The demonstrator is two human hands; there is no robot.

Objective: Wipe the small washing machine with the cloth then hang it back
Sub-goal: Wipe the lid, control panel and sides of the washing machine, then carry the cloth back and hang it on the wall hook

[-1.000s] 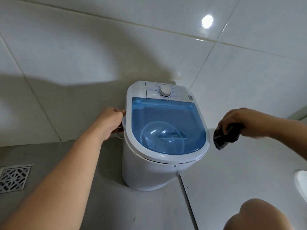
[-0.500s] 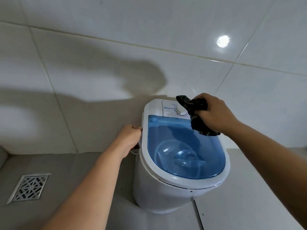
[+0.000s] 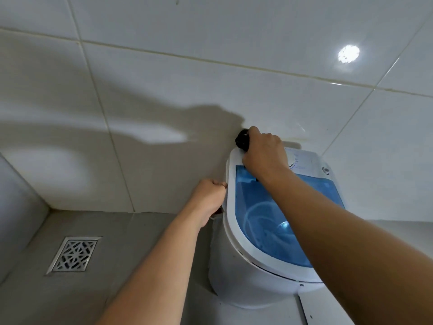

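Washing machine (image 3: 236,273), small and white, stands on the grey floor (image 3: 131,233) against the tiled wall (image 3: 164,95) in the head view, the only view given. Its translucent blue lid (image 3: 262,221) is down, and a round shape shows through it. On the white control panel (image 3: 307,160) at the back, part of a dial, some fine print and a small round emblem (image 3: 326,170) appear, but none of the writing can be read.

The right hand (image 3: 264,153) is closed around a bunched dark cloth (image 3: 242,139) and presses it on the machine's back left corner, the cloth sticking out past the knuckles beside the wall. The left hand (image 3: 208,198) is curled shut against the machine's left side, touching the rim; what it grips there is hidden. A square metal floor drain (image 3: 75,254) lies well apart to the left.
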